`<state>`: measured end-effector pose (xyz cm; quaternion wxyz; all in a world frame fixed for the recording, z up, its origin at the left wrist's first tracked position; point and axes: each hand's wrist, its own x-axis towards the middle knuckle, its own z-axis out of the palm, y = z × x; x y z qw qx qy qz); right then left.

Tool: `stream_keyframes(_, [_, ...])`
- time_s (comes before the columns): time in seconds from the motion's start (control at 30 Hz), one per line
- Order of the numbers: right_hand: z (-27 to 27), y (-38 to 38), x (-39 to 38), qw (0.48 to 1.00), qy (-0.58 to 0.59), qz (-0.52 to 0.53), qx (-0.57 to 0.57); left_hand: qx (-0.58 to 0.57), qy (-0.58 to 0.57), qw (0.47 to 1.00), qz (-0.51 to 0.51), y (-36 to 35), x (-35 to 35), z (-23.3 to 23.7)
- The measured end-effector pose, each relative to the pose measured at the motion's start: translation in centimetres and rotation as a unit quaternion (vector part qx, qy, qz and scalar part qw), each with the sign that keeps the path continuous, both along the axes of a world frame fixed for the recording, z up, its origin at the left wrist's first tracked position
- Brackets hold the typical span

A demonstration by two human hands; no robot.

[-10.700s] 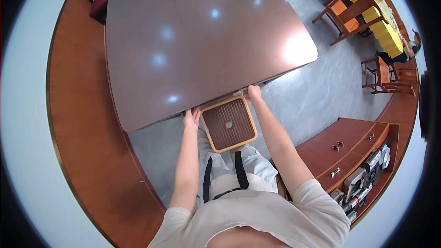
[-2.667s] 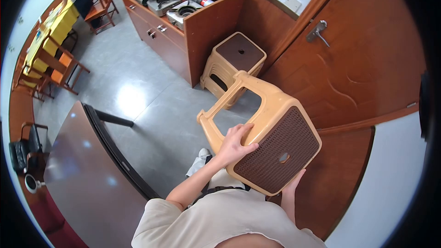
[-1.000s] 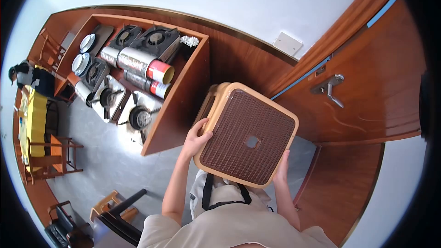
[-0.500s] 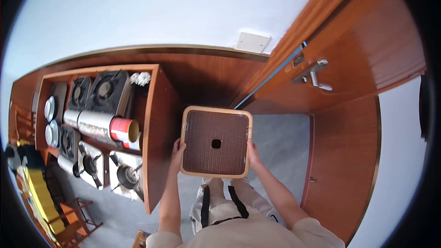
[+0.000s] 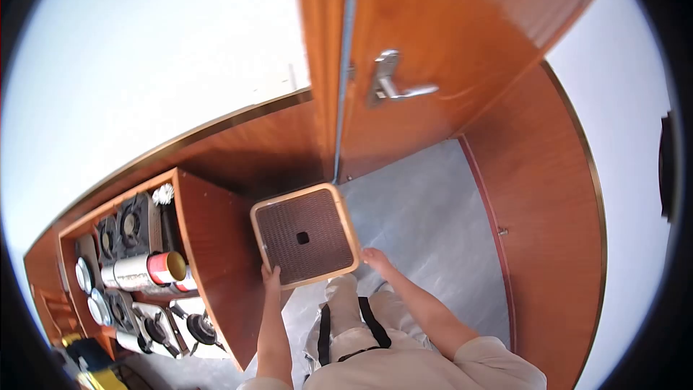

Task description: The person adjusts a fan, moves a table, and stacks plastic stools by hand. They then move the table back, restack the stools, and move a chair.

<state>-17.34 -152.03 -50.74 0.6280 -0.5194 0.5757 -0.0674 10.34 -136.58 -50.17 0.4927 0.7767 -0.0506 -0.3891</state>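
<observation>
The stool seat (image 5: 317, 227) is brown (a fine woven pattern), its rim (image 5: 346, 224) tan, the floor (image 5: 426, 209) mottled grey

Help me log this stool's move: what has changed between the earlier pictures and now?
The stool, tipped sideways in both hands earlier, is now level, seat up, beside the cabinet. The left hand stays on its rim, the right hand at its opposite edge. The burners stay on the cabinet.

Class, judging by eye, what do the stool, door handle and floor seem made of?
Stool: probably moulded matt plastic; its brown weave looks very regular for wicker.
Door handle: likely polished metal, silver with bright highlights.
Floor: perhaps stone or tile, grey, cloudily marbled, faintly shiny.
</observation>
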Motion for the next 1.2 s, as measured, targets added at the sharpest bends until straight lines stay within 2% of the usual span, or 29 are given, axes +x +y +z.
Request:
stream_keyframes(0.03, [0.7, 0.5, -1.7, 0.997, 0.063, 0.045, 0.011, -0.004, -0.021, 1.0, -0.005, 1.2, -0.4, -1.2])
stream_keyframes(0.07, [0.2, 1.4, -3.8, 0.998, 0.061, 0.024, 0.007, -0.008, -0.041, 0.999, -0.012, 2.0, -1.1, -1.8])
stream_keyframes(0.13, [-1.4, 3.7, -8.5, 0.997, 0.076, -0.025, 0.011, 0.045, -0.071, 0.996, -0.008, 2.9, -3.7, -0.1])
stream_keyframes(0.2, [0.1, 6.1, -13.1, 0.992, 0.1, -0.079, -0.005, -0.03, -0.041, 0.999, -0.001, 4.6, -6.1, -1.0])
stream_keyframes(0.27, [1.1, 9.1, -18.0, 0.982, 0.122, -0.14, -0.016, 0.159, -0.043, 0.984, -0.072, 8.4, -7.3, -7.3])
stream_keyframes(0.37, [0.7, 14.6, -25.5, 0.966, 0.156, -0.203, 0.026, 0.239, -0.076, 0.915, -0.315, 7.6, -13.8, -4.6])
stream_keyframes(0.4, [0.3, 16.7, -27.9, 0.954, 0.176, -0.239, 0.043, 0.255, -0.079, 0.882, -0.388, 7.1, -15.6, -4.6])
stream_keyframes(0.43, [0.1, 18.6, -30.1, 0.94, 0.196, -0.272, 0.062, 0.263, -0.1, 0.826, -0.488, 6.1, -17.4, -5.7])
stream_keyframes(0.5, [-0.3, 22.5, -33.9, 0.917, 0.212, -0.33, 0.07, 0.167, -0.154, 0.778, -0.585, 3.7, -21.3, -5.0])
stream_keyframes(0.53, [-0.3, 24.2, -35.5, 0.9, 0.227, -0.364, 0.078, 0.16, -0.158, 0.765, -0.603, 2.4, -22.5, -5.6])
stream_keyframes(0.6, [0.2, 27.6, -38.2, 0.869, 0.211, -0.44, 0.082, 0.175, -0.103, 0.795, -0.572, -1.4, -24.7, -7.5])
stream_keyframes(0.63, [0.3, 29.2, -39.0, 0.845, 0.193, -0.491, 0.085, 0.199, -0.047, 0.817, -0.54, -3.9, -29.8, 1.9])
stream_keyframes(0.7, [0.5, 32.2, -40.2, 0.804, 0.193, -0.554, 0.095, 0.165, -0.051, 0.784, -0.596, -7.0, -31.0, -2.7])
stream_keyframes(0.73, [0.5, 33.6, -40.4, 0.778, 0.195, -0.589, 0.101, 0.163, -0.059, 0.765, -0.62, -7.9, -32.7, -2.5])
stream_keyframes(0.8, [0.5, 36.1, -40.2, 0.737, 0.193, -0.637, 0.115, 0.073, 0.0, 0.805, -0.589, -9.7, -37.6, -0.5])
stream_keyframes(0.9, [0.6, 38.0, -39.3, 0.677, 0.191, -0.696, 0.147, 0.069, -0.066, 0.726, -0.681, -12.4, -42.8, -2.4])
stream_keyframes(0.93, [0.9, 38.2, -39.0, 0.658, 0.187, -0.711, 0.164, 0.082, -0.043, 0.699, -0.709, -13.1, -44.5, -2.5])
stream_keyframes(1.07, [0.8, 38.5, -38.1, 0.604, 0.183, -0.753, 0.188, 0.161, -0.037, 0.63, -0.759, -15.8, -49.8, -2.9])
stream_keyframes(1.13, [-0.3, 38.4, -38.5, 0.588, 0.25, -0.753, 0.155, 0.199, 0.015, 0.609, -0.768, -18.1, -50.9, -3.4])
stream_keyframes(1.2, [-0.7, 37.8, -39.0, 0.549, 0.25, -0.78, 0.166, 0.244, -0.008, 0.584, -0.774, -21.3, -50.6, -4.6])
